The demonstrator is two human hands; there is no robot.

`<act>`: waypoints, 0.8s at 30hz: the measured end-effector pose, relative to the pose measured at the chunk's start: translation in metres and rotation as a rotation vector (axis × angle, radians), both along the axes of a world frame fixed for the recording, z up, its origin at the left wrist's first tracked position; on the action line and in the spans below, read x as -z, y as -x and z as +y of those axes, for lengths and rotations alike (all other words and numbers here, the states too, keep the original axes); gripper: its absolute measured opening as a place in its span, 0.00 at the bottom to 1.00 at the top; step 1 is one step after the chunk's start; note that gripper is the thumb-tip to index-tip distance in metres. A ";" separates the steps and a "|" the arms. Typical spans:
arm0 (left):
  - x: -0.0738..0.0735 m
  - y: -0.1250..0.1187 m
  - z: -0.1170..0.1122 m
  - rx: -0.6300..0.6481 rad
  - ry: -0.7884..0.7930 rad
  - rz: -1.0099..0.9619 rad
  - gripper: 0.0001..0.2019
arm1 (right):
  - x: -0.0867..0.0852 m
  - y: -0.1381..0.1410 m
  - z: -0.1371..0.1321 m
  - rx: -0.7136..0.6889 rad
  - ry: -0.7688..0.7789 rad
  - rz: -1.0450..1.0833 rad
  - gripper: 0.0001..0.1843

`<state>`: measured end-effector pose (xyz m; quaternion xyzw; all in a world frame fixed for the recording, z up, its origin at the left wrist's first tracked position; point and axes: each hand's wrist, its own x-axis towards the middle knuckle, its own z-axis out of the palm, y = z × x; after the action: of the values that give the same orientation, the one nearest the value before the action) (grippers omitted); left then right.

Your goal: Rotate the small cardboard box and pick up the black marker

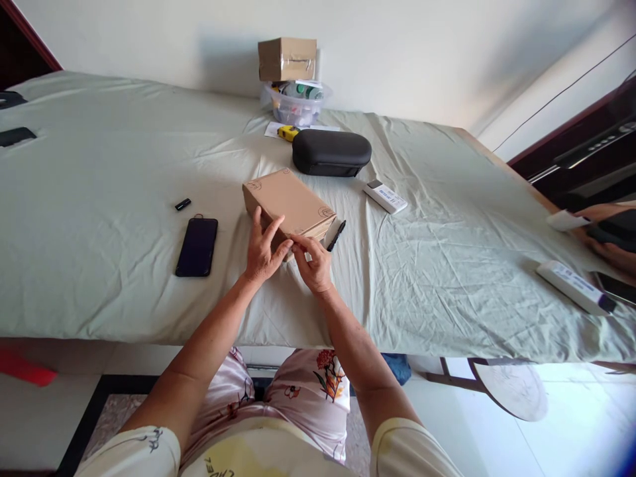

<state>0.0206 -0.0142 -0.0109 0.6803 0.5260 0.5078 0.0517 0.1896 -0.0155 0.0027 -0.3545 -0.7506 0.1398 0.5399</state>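
We have the box (pixel 293 199) just beyond us, left hand (pixel 263 255) spread against its side, right hand (pixel 315 266) curled at its near corner, hold unclear.

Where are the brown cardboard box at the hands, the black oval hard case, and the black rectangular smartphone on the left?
Brown cardboard box (pixel 291 203), head view: top face.
Black oval hard case (pixel 332 150), head view: upper shell.
Black rectangular smartphone (pixel 197 248), head view: dark screen.

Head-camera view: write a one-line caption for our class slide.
Left hand and right hand touch a cardboard box on a cloth-covered table, near a smartphone.
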 end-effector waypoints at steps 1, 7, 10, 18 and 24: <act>0.000 0.000 0.000 0.023 -0.014 0.015 0.38 | 0.001 0.001 0.000 0.009 -0.007 0.005 0.13; 0.000 0.001 0.002 0.016 -0.047 0.029 0.34 | 0.005 -0.003 0.005 0.080 0.033 0.001 0.14; -0.004 0.002 0.002 0.007 -0.049 0.023 0.32 | 0.004 -0.011 0.012 0.160 0.075 -0.012 0.15; -0.008 0.009 0.003 0.071 -0.059 -0.058 0.24 | -0.005 -0.042 0.029 0.418 0.214 0.119 0.19; -0.008 0.017 0.007 0.049 -0.042 -0.114 0.22 | -0.006 -0.042 0.029 0.439 0.268 0.135 0.18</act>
<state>0.0038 -0.0068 -0.0028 0.6639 0.4946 0.5551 0.0798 0.2317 0.0135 0.0087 -0.5670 -0.5926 0.1409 0.5545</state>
